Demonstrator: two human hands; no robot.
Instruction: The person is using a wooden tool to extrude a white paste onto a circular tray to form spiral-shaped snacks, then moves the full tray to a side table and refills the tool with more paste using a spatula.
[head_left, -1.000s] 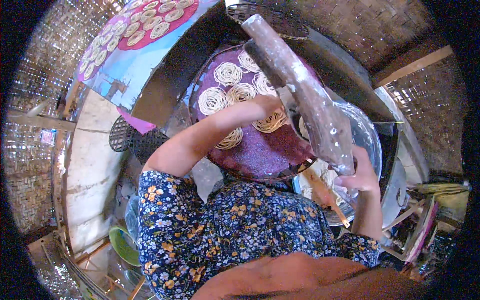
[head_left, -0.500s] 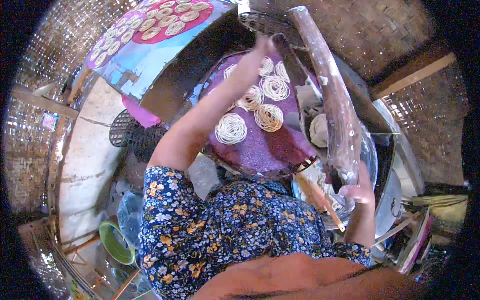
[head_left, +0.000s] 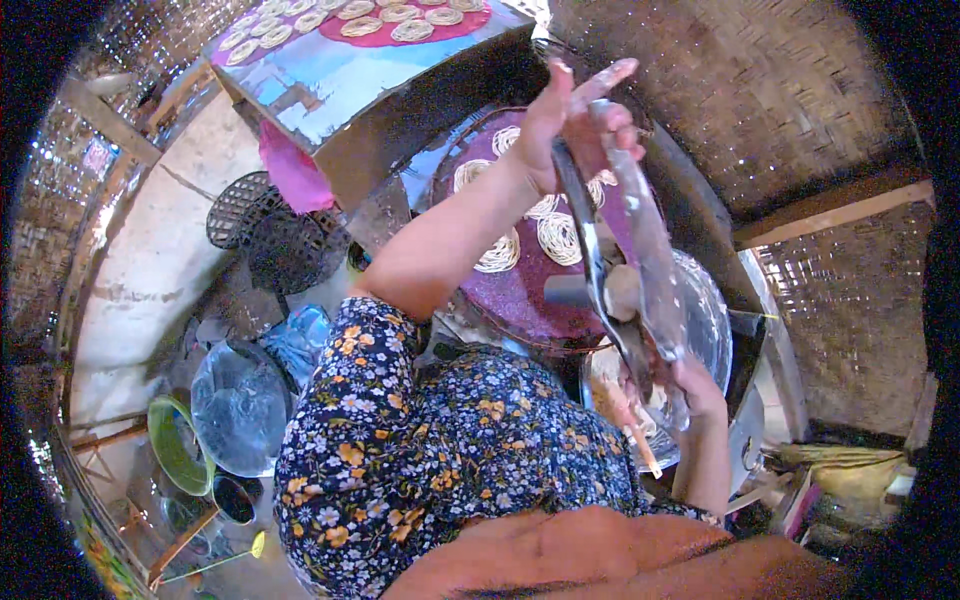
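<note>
A long hand press lies slantwise before me, with a pale, worn wooden bar and a darker bar almost side by side. Between them is a pale rounded piece, and a short grey tube sticks out to the left. My left hand wraps the bars' far ends, index finger stretched out. Around the near end my right hand is closed, its fingers partly hidden. Beneath, coils of pale noodle strands rest on purple cloth over a round tray.
A large metal basin, with a wooden stick at its near side, stands under my right arm. At far left, a blue-topped surface bears more coils. Black baskets, a clear tub and a green basin are lower left.
The two bars have come closer together. My left hand has moved right, from the darker bar onto both far ends. My right hand stays at the near end, and the view has shifted.
</note>
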